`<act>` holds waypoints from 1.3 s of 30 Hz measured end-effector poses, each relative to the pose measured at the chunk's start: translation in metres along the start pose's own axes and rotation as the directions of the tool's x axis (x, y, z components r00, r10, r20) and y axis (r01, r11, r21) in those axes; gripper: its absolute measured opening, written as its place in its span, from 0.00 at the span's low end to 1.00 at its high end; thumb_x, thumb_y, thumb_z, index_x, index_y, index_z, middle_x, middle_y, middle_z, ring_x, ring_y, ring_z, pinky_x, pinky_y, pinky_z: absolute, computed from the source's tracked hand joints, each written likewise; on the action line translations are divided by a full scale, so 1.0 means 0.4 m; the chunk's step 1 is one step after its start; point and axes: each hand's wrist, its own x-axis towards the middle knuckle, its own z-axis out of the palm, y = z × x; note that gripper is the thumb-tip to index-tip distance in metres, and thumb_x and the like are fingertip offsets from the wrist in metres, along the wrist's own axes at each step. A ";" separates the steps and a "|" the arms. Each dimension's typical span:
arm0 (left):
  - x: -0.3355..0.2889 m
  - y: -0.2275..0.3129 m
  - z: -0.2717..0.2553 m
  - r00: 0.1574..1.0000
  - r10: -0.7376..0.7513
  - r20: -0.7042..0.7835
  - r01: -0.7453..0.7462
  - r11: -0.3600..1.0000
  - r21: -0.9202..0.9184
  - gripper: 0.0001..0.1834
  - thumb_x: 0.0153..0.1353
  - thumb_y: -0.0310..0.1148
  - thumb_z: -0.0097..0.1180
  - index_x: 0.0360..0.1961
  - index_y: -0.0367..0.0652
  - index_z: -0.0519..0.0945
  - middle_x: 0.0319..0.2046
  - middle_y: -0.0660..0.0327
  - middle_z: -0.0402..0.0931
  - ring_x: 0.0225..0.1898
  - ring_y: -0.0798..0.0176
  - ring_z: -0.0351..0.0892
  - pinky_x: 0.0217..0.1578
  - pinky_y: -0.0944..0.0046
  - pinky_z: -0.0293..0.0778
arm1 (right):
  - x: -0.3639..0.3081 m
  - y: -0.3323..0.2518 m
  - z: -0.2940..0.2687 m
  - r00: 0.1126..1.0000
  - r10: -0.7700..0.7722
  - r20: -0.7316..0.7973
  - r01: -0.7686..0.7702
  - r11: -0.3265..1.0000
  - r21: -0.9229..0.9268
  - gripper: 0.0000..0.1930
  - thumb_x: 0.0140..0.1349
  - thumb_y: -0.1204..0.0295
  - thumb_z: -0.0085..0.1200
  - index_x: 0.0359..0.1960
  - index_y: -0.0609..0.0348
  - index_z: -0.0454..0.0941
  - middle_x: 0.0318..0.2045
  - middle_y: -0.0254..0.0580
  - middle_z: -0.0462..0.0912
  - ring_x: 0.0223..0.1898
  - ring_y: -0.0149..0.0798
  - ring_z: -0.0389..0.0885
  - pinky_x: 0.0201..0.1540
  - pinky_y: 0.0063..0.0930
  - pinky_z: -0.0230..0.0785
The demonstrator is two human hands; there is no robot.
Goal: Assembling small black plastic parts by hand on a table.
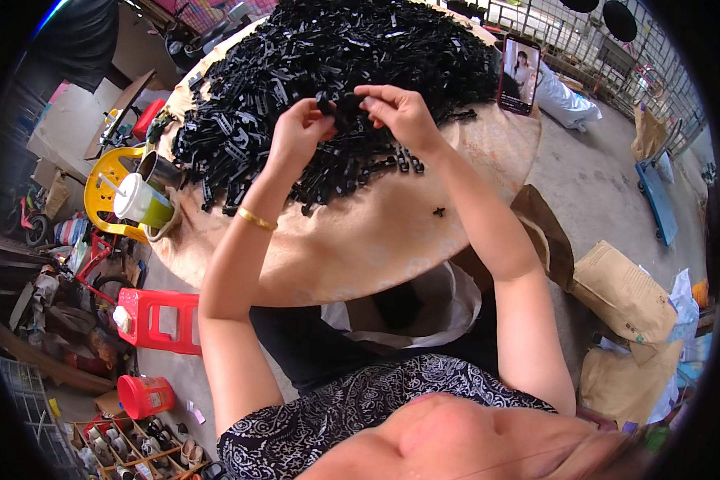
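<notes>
A big heap of small black plastic parts (256,88) covers most of the round table (360,248), which has a tan cloth over it. Above the near side of the heap, my left hand (298,132) pinches a small black plastic part (326,102) between thumb and fingertips. My right hand (404,118) is closed in a pinch just right of it, at a dark piece that blends into the heap behind. Exactly how the pieces meet between my hands cannot be made out. One loose black part (438,212) lies apart on the cloth.
A phone (520,74) stands upright at the table's right edge. At the left are a lidded cup with a straw (142,200), a yellow chair (104,188), a red stool (164,320) and a red bucket (146,397). An open white sack (456,300) sits below the table edge.
</notes>
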 end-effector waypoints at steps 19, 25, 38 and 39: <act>-0.127 0.009 0.003 0.990 0.138 0.014 -0.138 0.990 -0.039 0.18 0.61 0.22 0.53 0.53 0.33 0.73 0.41 0.58 0.78 0.37 0.71 0.78 0.42 0.72 0.77 | -0.046 -0.040 0.046 0.928 -0.324 0.183 0.371 0.833 -0.411 0.20 0.47 0.65 0.66 0.41 0.62 0.79 0.34 0.40 0.81 0.39 0.34 0.78 0.37 0.24 0.71; -0.137 0.011 0.009 0.961 0.274 -0.043 -0.240 0.899 0.367 0.15 0.51 0.26 0.64 0.42 0.38 0.80 0.19 0.61 0.76 0.19 0.76 0.66 0.22 0.73 0.66 | -0.047 -0.053 0.018 0.941 0.021 0.338 0.105 0.930 -0.351 0.18 0.48 0.72 0.66 0.42 0.65 0.78 0.32 0.37 0.81 0.34 0.27 0.77 0.38 0.21 0.70; -0.149 0.034 0.016 0.964 0.264 -0.033 -0.250 0.940 0.233 0.12 0.54 0.22 0.61 0.40 0.34 0.79 0.28 0.63 0.81 0.31 0.73 0.80 0.30 0.75 0.74 | -0.064 -0.078 0.026 0.942 -0.155 0.298 0.270 0.875 -0.401 0.10 0.50 0.78 0.63 0.34 0.67 0.79 0.26 0.38 0.81 0.27 0.24 0.77 0.29 0.18 0.70; -0.140 0.032 0.008 0.968 0.252 -0.002 -0.245 0.942 0.229 0.12 0.54 0.22 0.61 0.41 0.34 0.79 0.29 0.62 0.81 0.32 0.73 0.80 0.31 0.75 0.74 | -0.063 -0.078 0.025 0.945 -0.151 0.292 0.265 0.875 -0.405 0.11 0.50 0.76 0.64 0.35 0.66 0.79 0.26 0.39 0.81 0.26 0.26 0.77 0.29 0.19 0.70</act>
